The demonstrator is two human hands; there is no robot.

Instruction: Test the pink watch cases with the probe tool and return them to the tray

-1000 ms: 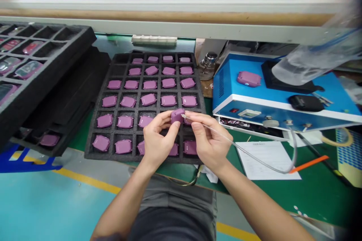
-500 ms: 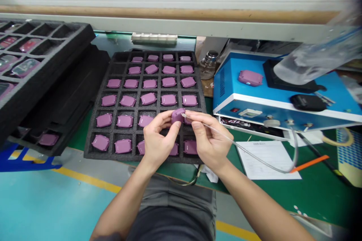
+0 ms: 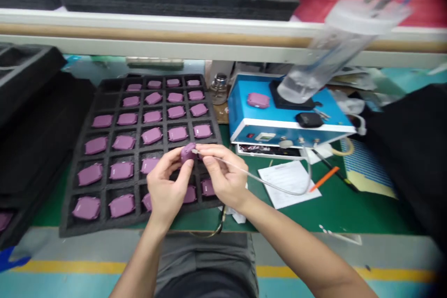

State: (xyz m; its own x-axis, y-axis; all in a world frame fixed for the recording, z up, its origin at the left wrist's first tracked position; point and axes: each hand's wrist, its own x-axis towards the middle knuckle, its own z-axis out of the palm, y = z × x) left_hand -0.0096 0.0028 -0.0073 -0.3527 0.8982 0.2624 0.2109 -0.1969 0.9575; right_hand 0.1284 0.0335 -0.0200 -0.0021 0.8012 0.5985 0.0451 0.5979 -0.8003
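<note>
My left hand (image 3: 170, 185) grips a purple case (image 3: 187, 152) between thumb and fingers, above the black foam tray (image 3: 104, 192). Pinched in my right hand (image 3: 225, 174) is the tip of a clear thin tube (image 3: 258, 178), which meets the right side of the case. From there the tube curves right towards the front of a blue machine (image 3: 244, 123). Purple cases like the held one (image 3: 122, 171) lie in most compartments of the tray. The compartments beneath my hands are partly hidden.
Another purple case (image 3: 258, 100), a clear cylinder (image 3: 300, 84) and a black object (image 3: 309, 119) sit on the machine. A glass bottle (image 3: 219, 89) stands left of it. Paper (image 3: 284, 181) and an orange stick (image 3: 324, 179) lie in front. Stacked black foam trays (image 3: 31, 121) are at left.
The camera view has turned to the right, so the tray, machine and hands appear further left. Both hands keep the same hold, with the tube tip still at the case.
</note>
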